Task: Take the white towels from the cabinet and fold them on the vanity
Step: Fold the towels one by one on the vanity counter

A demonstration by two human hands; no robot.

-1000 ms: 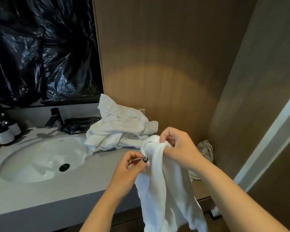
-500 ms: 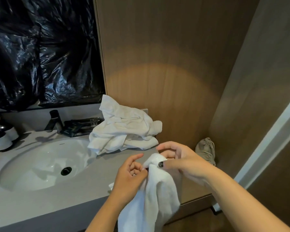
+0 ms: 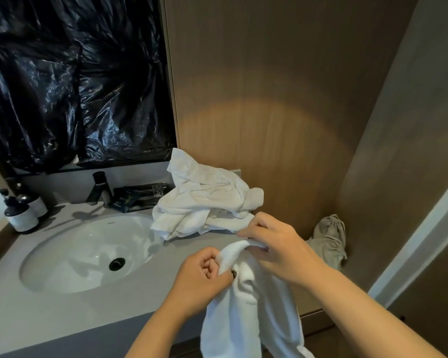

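Note:
A white towel (image 3: 254,313) hangs down past the front edge of the grey vanity (image 3: 62,313), bunched at its top. My left hand (image 3: 202,277) pinches its upper edge with curled fingers. Just to the right, my right hand (image 3: 277,246) grips the same edge from above. Behind them a crumpled heap of white towels (image 3: 204,202) lies on the vanity against the wooden wall. The cabinet is out of view.
A white oval sink (image 3: 86,251) with a black drain and a dark faucet (image 3: 100,187) fills the vanity's left. Two pump bottles (image 3: 21,213) stand at the far left. Black plastic (image 3: 70,81) covers the mirror. A beige cloth (image 3: 329,239) lies in the right corner.
Both hands have worked along the hanging towel's top edge and shifted their hold, with the right hand now over the bunched edge. The camera has shifted slightly. The heap has not moved.

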